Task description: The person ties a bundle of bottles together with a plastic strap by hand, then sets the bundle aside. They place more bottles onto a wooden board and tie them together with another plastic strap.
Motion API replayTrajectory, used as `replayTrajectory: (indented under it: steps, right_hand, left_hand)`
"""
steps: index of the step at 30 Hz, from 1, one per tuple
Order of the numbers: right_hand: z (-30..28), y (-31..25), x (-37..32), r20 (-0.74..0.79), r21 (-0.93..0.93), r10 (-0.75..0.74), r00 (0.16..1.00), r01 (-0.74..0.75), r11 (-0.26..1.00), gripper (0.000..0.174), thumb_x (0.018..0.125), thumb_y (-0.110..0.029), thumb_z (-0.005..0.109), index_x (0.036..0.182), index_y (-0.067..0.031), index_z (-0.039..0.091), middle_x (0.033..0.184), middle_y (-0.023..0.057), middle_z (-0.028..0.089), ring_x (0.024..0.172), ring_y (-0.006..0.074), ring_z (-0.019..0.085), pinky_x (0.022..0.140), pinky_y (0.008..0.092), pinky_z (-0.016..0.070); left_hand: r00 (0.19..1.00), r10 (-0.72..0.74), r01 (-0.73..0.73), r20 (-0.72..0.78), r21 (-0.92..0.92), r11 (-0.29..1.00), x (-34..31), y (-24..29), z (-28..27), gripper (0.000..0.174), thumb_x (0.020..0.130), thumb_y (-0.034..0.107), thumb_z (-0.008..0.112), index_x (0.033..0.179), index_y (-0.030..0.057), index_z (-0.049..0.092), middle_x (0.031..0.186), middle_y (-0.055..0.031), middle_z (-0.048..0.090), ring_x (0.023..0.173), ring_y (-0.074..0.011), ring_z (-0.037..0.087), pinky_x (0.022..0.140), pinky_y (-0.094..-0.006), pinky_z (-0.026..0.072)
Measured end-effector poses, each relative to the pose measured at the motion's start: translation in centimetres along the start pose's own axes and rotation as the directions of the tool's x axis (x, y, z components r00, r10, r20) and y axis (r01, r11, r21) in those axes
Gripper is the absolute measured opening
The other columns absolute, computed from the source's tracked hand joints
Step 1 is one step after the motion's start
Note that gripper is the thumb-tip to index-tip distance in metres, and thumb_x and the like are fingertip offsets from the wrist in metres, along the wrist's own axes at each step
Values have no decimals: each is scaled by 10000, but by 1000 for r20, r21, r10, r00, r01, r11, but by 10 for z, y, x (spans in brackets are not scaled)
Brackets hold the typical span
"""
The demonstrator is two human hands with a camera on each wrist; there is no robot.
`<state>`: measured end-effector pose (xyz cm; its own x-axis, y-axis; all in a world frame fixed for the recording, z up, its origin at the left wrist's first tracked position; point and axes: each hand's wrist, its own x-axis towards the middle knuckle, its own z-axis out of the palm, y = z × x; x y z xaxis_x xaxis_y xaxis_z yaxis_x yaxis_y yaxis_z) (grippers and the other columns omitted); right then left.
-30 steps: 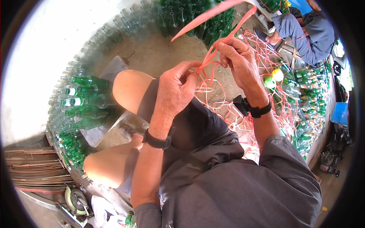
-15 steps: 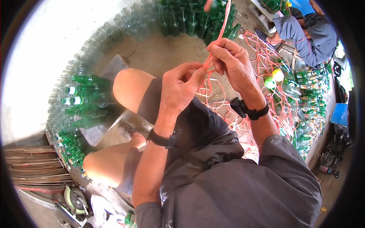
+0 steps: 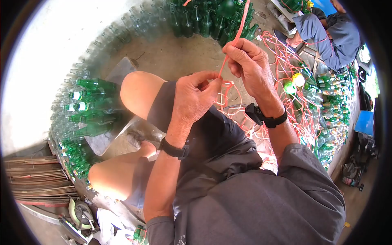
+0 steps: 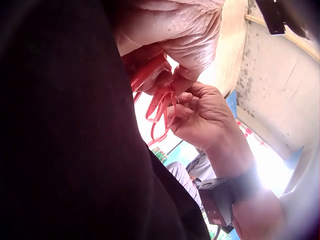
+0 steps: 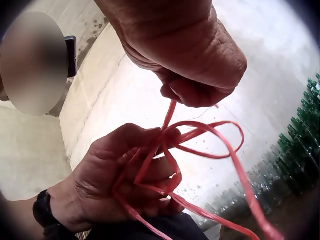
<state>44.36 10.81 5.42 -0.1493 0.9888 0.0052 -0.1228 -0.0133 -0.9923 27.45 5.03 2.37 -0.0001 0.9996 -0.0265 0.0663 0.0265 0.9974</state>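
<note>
A red plastic twine [image 3: 243,24] runs between the two hands in the head view, over the person's lap. The left hand [image 3: 195,97] pinches it between thumb and forefinger where the strands gather. Just above and to the right, the right hand [image 3: 254,67] pinches the strand with its fingers curled, and its end rises toward the top edge. Loops of the twine [image 5: 242,185] hang around the left hand [image 5: 110,177] in the right wrist view, bunched at its fingertips, with one strand leading up into the right hand [image 5: 185,55]. Red loops [image 4: 157,112] also show beneath the left fingers in the left wrist view.
Green bottles [image 3: 98,106] curve around the left side, with more bottles [image 3: 196,20] at the top. A loose tangle of red twine [image 3: 294,114] lies on the right by further bottles [image 3: 335,102]. Another person [image 3: 326,36] sits at upper right. Thin strips [image 3: 38,179] are stacked lower left.
The right hand has shifted slightly left and the left hand slightly right, bringing them closer. The broad twine end that swung across the top now mostly lies out of view, and the strand between them looks straighter.
</note>
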Motion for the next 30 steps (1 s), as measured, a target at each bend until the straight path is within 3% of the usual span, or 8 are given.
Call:
replayTrajectory:
  steps: [7, 10, 12, 17, 19, 21, 24, 30]
  right_hand:
    - [-15, -3, 11, -76, 82, -89, 993, 95, 992, 144, 1002, -160, 667, 947, -38, 719, 694, -39, 589, 582, 46, 513, 540, 210, 383]
    - [-30, -5, 27, -110, 227, -165, 980, 186, 956, 124, 1012, -130, 655, 990, -21, 711, 746, -5, 619, 619, 95, 565, 584, 244, 439]
    - [-34, -7, 33, -136, 227, -195, 971, 222, 948, 129, 1015, -135, 656, 989, -21, 710, 757, 2, 625, 645, 105, 585, 594, 250, 454]
    - [-47, -15, 47, -119, 316, -259, 959, 284, 905, 143, 1027, -138, 634, 1004, -10, 693, 830, 41, 652, 783, 171, 683, 728, 352, 607]
    - [-51, -22, 50, -143, 315, -258, 955, 291, 904, 151, 1044, -141, 602, 1021, -9, 670, 834, 32, 619, 814, 188, 664, 763, 367, 587]
    - [-65, -26, 60, -168, 311, -257, 952, 299, 902, 159, 1061, -144, 570, 1037, -7, 648, 837, 24, 585, 844, 206, 645, 798, 381, 567]
    - [-105, -37, 79, -95, 496, -298, 950, 305, 813, 163, 1055, -123, 574, 1012, 24, 629, 828, 51, 577, 872, 221, 616, 822, 399, 547]
    - [-136, -46, 94, -156, 509, -286, 945, 325, 797, 161, 1040, -111, 603, 1068, 41, 648, 851, 67, 615, 882, 224, 628, 829, 393, 544]
  left_hand:
    - [994, -58, 57, 96, 17, 998, -10, 9, -5, 121, 863, 78, 713, 902, -24, 765, 670, 15, 587, 628, -21, 501, 561, -229, 405]
    - [991, -16, 13, 136, 27, 1000, -12, 8, -5, 111, 922, 86, 711, 927, 0, 780, 671, 110, 528, 642, 10, 414, 562, -204, 322]
    - [991, -38, 39, 131, -6, 999, -12, 10, -6, 132, 873, 87, 713, 914, -31, 755, 672, 18, 592, 635, -24, 519, 576, -217, 421]
    - [989, -49, 42, 141, 47, 998, -14, 6, -6, 141, 878, 94, 708, 927, -27, 758, 645, 12, 606, 646, -22, 559, 593, -221, 451]
    - [988, -56, 47, 144, 65, 997, -15, 6, -5, 141, 879, 96, 702, 921, -27, 757, 638, 10, 617, 642, -23, 562, 591, -226, 455]
    - [987, -47, 39, 156, 53, 998, -17, 7, -5, 108, 920, 74, 700, 934, -5, 771, 642, 92, 505, 622, 1, 415, 557, -215, 331]
    - [982, -70, 56, 175, 87, 995, -21, 5, -3, 109, 918, 78, 702, 934, -6, 769, 629, 79, 494, 623, -9, 425, 561, -219, 346]
    - [990, -4, -16, 140, 143, 990, -19, 5, -4, 119, 923, 99, 712, 971, 7, 770, 650, 64, 538, 625, -14, 449, 577, -217, 380]
